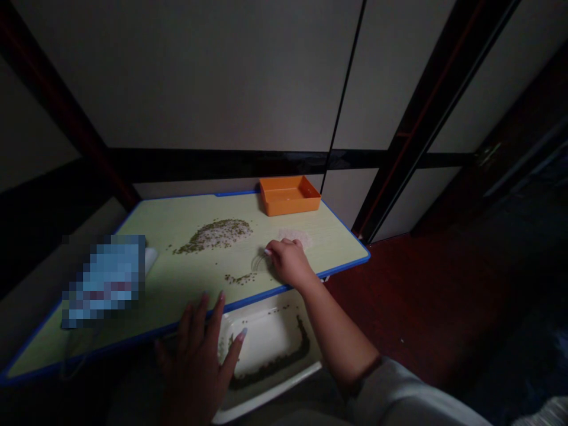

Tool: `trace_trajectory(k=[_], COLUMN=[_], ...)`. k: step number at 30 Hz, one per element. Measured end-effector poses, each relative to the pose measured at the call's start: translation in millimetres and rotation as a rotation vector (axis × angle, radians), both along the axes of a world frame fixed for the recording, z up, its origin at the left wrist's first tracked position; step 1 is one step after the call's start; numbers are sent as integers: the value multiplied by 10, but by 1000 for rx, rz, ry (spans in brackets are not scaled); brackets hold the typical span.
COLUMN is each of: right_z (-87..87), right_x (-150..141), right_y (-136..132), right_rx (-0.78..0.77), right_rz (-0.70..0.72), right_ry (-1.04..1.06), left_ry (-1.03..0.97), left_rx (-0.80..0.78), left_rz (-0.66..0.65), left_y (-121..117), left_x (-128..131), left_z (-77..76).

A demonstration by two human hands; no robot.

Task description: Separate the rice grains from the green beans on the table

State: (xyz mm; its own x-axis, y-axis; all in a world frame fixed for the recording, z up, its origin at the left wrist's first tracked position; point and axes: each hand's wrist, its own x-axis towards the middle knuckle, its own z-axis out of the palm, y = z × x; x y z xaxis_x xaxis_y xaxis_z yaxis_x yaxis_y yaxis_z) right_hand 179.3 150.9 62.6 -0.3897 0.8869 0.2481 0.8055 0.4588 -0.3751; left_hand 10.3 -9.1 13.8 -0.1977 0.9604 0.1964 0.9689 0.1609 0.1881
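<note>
My right hand [290, 262] is closed over the table, low on its surface. A thin, curved, wire-like thing [259, 260] shows at its fingertips; its exact kind is too faint to tell. Just left of it lies a small line of green beans mixed with pale grains [239, 278]. Farther back is a larger mixed heap [219, 235], and a patch of pale grains [296, 235] lies behind my right hand. With fingers spread, my left hand [199, 349] is at the left side of a white tray [270, 337], its thumb over the tray. Dark green beans line the tray's inner edges.
An orange box [293, 196] stands at the back right of the pale, blue-edged table [177, 207]. A blurred blue item [109, 278] lies on the left side. Cabinet panels [222, 77] rise behind, and dark red floor [399, 290] lies to the right.
</note>
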Motion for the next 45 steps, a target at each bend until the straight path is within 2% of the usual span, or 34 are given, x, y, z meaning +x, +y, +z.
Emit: trace_trajectory(k=[14,24,45], right_z=[-34,-48,-62], right_x=[50,93,68], right_y=[-8,-25,-21], right_rx=[-4,-5,0], right_rz=[42,129,163], right_ry=[46,85,93], left_ry=[-12,2,-1], left_rx=[-24,-10,-8], left_rz=[-9,-8,-10], left_y=[-1,-9,-1], left_x=[-3,-7,-5], left_z=[13,-6,6])
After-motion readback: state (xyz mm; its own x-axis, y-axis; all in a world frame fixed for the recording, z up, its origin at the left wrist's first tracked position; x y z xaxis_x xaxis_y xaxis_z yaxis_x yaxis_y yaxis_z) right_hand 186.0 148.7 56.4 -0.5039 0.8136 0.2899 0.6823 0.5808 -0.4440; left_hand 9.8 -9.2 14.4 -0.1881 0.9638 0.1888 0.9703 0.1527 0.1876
